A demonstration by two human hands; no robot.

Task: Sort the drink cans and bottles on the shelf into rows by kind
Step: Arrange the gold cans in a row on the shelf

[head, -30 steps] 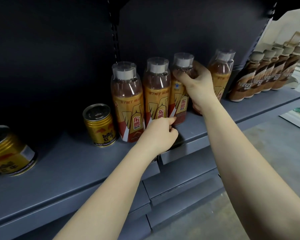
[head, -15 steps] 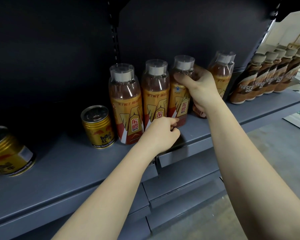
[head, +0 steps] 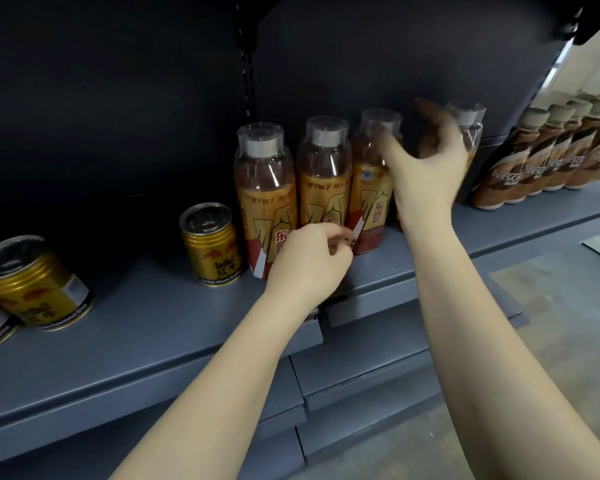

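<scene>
Three amber energy-drink bottles stand side by side on the grey shelf (head: 125, 327): a left bottle (head: 264, 188), a middle bottle (head: 323, 174) and a right bottle (head: 371, 181). Another bottle of the same kind (head: 468, 126) stands behind my right hand. My right hand (head: 426, 168) is blurred, fingers spread, just right of the right bottle and off it. My left hand (head: 309, 261) is loosely curled at the base of the middle bottle; whether it grips it is unclear. A gold Red Bull can (head: 210, 244) stands left of the bottles.
Two more gold cans (head: 32, 282) sit at the shelf's far left edge. A row of brown Nescafe bottles (head: 548, 154) runs along the shelf at the right. The dark back panel rises behind everything, and lower grey shelves project below.
My right hand has let go of the right bottle and opened, moving slightly right. The left hand stays at the bottle bases.
</scene>
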